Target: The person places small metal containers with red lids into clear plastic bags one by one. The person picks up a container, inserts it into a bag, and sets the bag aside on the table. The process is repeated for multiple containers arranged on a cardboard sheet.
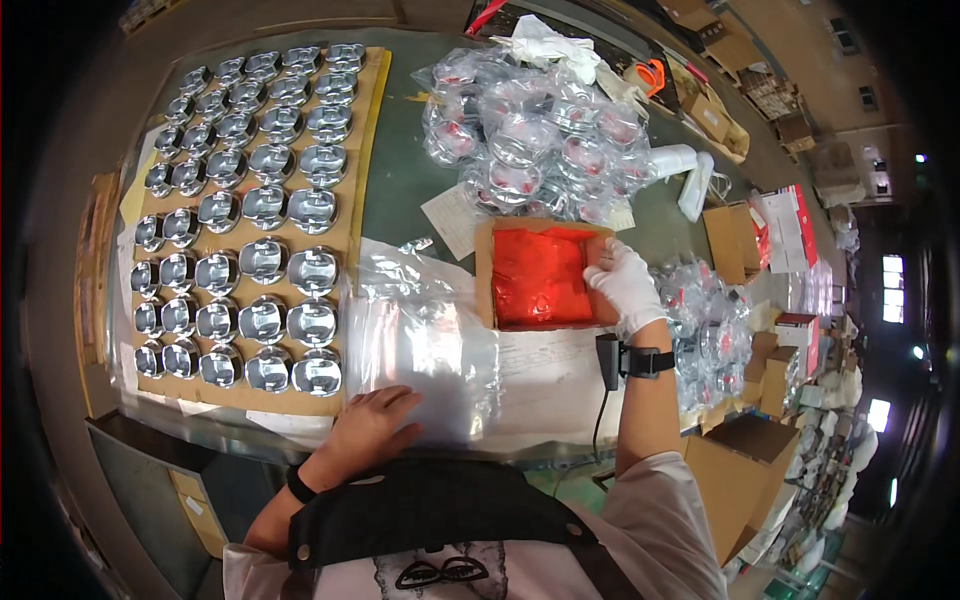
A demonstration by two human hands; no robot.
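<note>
My left hand [372, 425] is bare, fingers spread flat, palm pressing down on a stack of clear plastic bags [425, 355] at the near edge of the table [400, 180]. The bags are see-through, glossy, wrinkled, rectangular, lying flat in front of me; more crumpled clear film sits just behind them.

My right hand [625, 283] wears a white glove, with a black strap and a small black device on the wrist. Fingers are curled and pressed together on the right edge of the red sheets [535, 275]; I can't tell exactly how many sheets are pinched. The sheets are bright red, shiny, slightly creased, stacked inside a shallow brown cardboard box [484, 270] that sits just right of the clear bags, mid-table.

To the left, a cardboard sheet [362, 130] carries rows of shiny metal pistons [265, 260], crowns up, neatly lined. Behind the box lies a heap of bagged pistons [540, 140] in clear plastic with red showing inside. More bagged ones are piled to the right of my gloved hand. Open cartons [735, 240] stand farther right.
</note>
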